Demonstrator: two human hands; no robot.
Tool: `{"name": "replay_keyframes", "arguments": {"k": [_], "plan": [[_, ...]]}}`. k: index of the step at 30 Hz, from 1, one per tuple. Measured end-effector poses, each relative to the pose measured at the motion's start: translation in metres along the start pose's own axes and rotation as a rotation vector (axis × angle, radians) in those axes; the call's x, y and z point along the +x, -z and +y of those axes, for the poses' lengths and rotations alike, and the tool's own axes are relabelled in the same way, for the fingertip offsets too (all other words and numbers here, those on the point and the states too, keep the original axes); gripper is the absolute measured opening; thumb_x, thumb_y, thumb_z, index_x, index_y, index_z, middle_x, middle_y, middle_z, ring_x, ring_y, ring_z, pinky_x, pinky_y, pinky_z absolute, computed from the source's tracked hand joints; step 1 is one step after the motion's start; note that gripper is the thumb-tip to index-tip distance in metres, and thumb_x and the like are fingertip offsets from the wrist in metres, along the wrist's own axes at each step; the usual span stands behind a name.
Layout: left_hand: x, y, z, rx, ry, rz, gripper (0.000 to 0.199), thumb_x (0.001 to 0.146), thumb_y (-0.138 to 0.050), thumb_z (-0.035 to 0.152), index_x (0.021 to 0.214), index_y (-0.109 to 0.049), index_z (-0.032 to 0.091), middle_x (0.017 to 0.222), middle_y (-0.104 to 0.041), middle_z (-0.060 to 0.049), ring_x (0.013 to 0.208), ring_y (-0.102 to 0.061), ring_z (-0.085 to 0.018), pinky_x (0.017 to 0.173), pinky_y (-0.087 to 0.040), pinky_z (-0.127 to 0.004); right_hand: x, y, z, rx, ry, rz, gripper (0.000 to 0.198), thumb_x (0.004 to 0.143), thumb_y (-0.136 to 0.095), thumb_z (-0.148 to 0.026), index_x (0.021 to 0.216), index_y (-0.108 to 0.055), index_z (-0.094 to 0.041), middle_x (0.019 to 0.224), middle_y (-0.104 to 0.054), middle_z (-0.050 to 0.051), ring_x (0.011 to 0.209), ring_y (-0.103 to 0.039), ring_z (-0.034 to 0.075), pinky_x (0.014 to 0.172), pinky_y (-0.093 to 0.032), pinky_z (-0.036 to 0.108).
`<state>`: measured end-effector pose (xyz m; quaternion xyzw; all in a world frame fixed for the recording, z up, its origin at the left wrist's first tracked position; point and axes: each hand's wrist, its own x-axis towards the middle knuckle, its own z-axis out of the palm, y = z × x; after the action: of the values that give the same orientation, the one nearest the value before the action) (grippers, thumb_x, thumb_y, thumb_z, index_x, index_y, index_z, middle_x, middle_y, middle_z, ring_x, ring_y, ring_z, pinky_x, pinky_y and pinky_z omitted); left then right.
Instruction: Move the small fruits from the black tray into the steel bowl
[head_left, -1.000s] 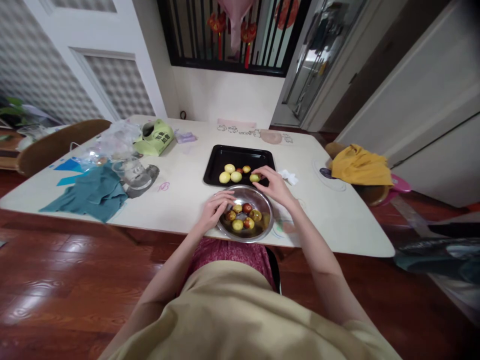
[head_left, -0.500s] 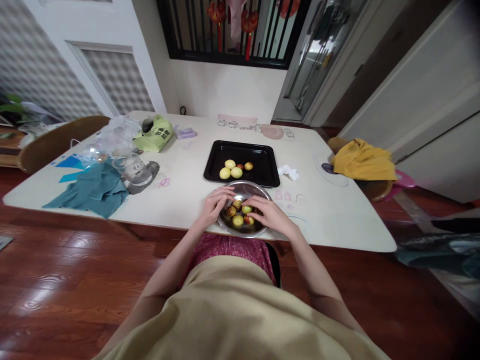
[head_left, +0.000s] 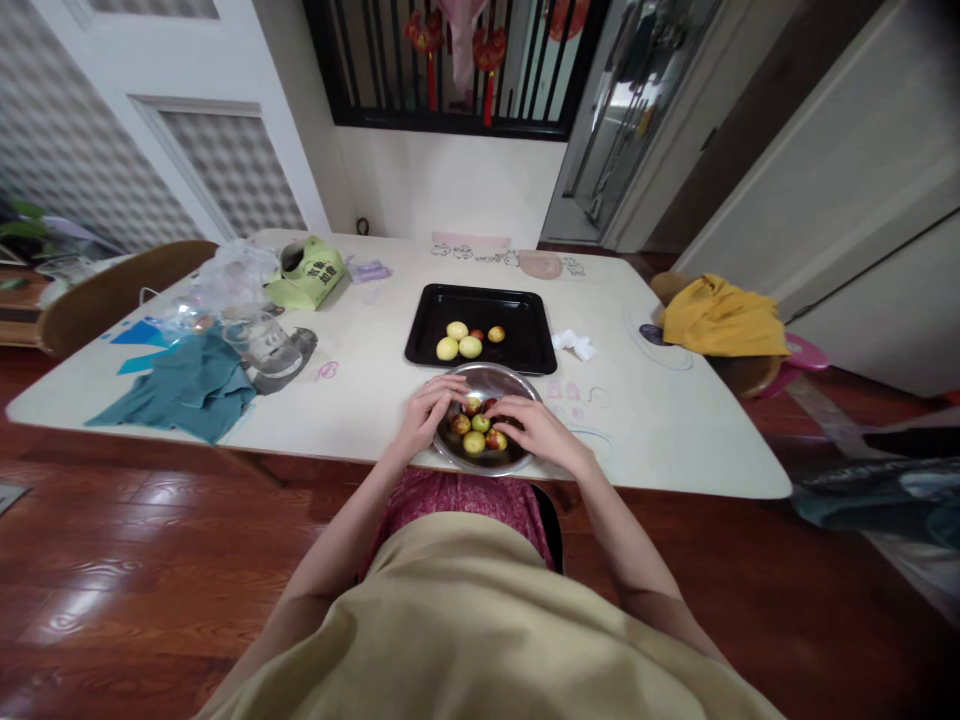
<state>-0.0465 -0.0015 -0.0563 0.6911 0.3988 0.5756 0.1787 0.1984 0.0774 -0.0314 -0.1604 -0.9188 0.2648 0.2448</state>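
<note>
A shiny metal bowl point(head_left: 489, 468) stands at the table's near edge with several round, green-and-brown fruits that look like jujubes point(head_left: 474, 442) inside. My left hand point(head_left: 429, 412) rests over the bowl's left rim, its fingers stretched inward and holding nothing I can see. From the right, my right hand point(head_left: 531, 424) reaches over the bowl with its fingers apart and curved. Its fingertips are close to a greener jujube point(head_left: 481, 423) in the middle; whether they touch it I cannot tell. Just beyond the bowl, a black tray point(head_left: 517, 350) carries several yellow-green jujubes point(head_left: 470, 347) and browner ones.
On the white table point(head_left: 360, 400), a crumpled tissue point(head_left: 574, 345) lies right of the tray. To the left are a teal cloth point(head_left: 184, 385), a clear cup point(head_left: 270, 345), plastic bags point(head_left: 232, 275) and a green tissue box point(head_left: 309, 272). A yellow cloth point(head_left: 720, 318) drapes a chair at right.
The greener jujube has shifted left, to the middle of the bowl, and a darker one shows behind it. Both hands stay nearly in place. The tray's fruits are unchanged.
</note>
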Motion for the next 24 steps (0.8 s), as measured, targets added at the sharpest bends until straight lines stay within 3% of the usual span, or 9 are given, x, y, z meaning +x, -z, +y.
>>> {"name": "replay_keyframes", "arguments": {"k": [6, 16, 24], "plan": [[-0.001, 0.000, 0.000, 0.000, 0.000, -0.007, 0.048, 0.112, -0.044, 0.047, 0.098, -0.081, 0.020, 0.112, -0.080, -0.013, 0.124, -0.069, -0.031, 0.112, -0.050, -0.054, -0.005, -0.001, -0.002, -0.002, -0.014, 0.125, 0.020, 0.106, -0.060, -0.030, 0.111, -0.078, -0.025, 0.109, -0.079, 0.009, 0.103, -0.075, 0.026, 0.096, -0.062, 0.044], [-0.001, 0.001, -0.002, -0.002, -0.009, -0.010, 0.047, 0.112, -0.044, 0.046, 0.098, -0.081, 0.020, 0.111, -0.080, -0.012, 0.124, -0.069, -0.031, 0.112, -0.050, -0.053, -0.038, -0.006, 0.009, -0.030, -0.046, 0.597, 0.020, 0.105, -0.061, -0.031, 0.096, -0.079, -0.026, 0.097, -0.081, 0.008, 0.096, -0.076, 0.027, 0.089, -0.064, 0.049], [0.005, 0.007, 0.000, 0.005, 0.029, -0.031, 0.036, 0.110, -0.053, 0.040, 0.099, -0.080, 0.019, 0.116, -0.079, -0.013, 0.122, -0.070, -0.028, 0.110, -0.053, -0.048, -0.048, -0.021, 0.021, -0.066, 0.028, 0.637, 0.026, 0.108, -0.053, -0.028, 0.107, -0.079, -0.023, 0.114, -0.080, 0.012, 0.117, -0.074, 0.029, 0.101, -0.062, 0.054]]}}
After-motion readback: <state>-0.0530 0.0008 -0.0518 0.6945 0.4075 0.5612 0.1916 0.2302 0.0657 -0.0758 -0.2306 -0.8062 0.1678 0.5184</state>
